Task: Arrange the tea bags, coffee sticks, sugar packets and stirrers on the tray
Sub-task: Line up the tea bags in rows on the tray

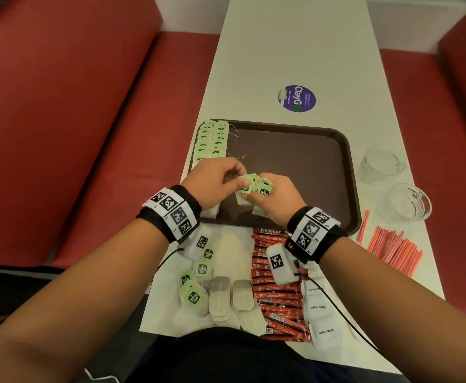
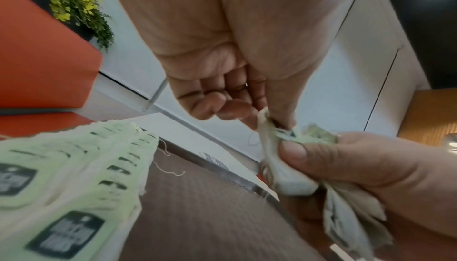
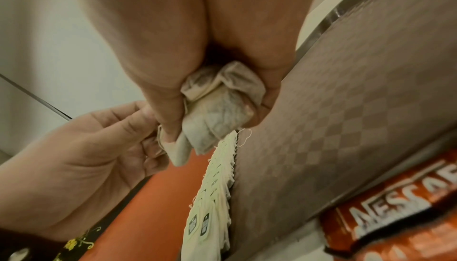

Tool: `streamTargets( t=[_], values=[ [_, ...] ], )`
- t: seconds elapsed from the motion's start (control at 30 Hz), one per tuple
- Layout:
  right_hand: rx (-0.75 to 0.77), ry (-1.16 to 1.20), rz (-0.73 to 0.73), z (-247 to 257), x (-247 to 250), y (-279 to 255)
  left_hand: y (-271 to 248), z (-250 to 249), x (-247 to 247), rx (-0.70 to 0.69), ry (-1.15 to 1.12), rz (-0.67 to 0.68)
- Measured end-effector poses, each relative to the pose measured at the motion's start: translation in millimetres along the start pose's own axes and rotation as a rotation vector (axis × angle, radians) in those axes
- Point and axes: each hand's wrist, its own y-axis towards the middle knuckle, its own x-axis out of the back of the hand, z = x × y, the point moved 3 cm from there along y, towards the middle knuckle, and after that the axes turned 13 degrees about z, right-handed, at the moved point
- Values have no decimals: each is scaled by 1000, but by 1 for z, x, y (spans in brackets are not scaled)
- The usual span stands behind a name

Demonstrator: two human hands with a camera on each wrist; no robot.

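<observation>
Over the near left part of the brown tray (image 1: 309, 161), both hands meet. My right hand (image 1: 258, 199) grips a small bunch of tea bags (image 1: 263, 186) with green tags; the right wrist view shows their paper pouches (image 3: 217, 108) squeezed in its fingers. My left hand (image 1: 237, 179) pinches one tea bag (image 2: 268, 126) at the edge of that bunch. Two neat rows of tea bags (image 1: 211, 139) lie along the tray's left side. Loose tea bags (image 1: 198, 286), red coffee sticks (image 1: 276, 288), white sugar packets (image 1: 320, 308) and red stirrers (image 1: 392, 250) lie on the table.
Two glass cups (image 1: 381, 161) (image 1: 408, 201) stand right of the tray. A round purple sticker (image 1: 296, 98) sits on the white table (image 1: 281, 51) beyond it. Red bench seats (image 1: 102, 134) flank the narrow table. Most of the tray's floor is bare.
</observation>
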Motion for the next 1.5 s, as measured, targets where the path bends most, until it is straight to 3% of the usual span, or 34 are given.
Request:
streamTargets(
  t=[0.2,0.4,0.63,0.8,1.0,1.17,1.4,1.5],
  values=[
    [-38,62,-20,-4,10,3,15,8,15,37,-95,-44],
    [-74,59,-75,-14,29,7,64,31,56,69,-16,-148],
    [-53,82,-94,-14,33,15,153,63,65,215,200,-47],
    [-25,112,-88,-16,35,18,186,83,62,288,288,3],
    [-31,174,-80,-19,37,19,197,83,68,276,369,-29],
    [-37,180,-84,-18,38,24,194,79,49,325,549,136],
    [-42,168,-71,-17,37,28,186,76,47,367,576,197],
    [-40,154,-67,-14,38,31,175,68,52,327,537,156]
  ],
)
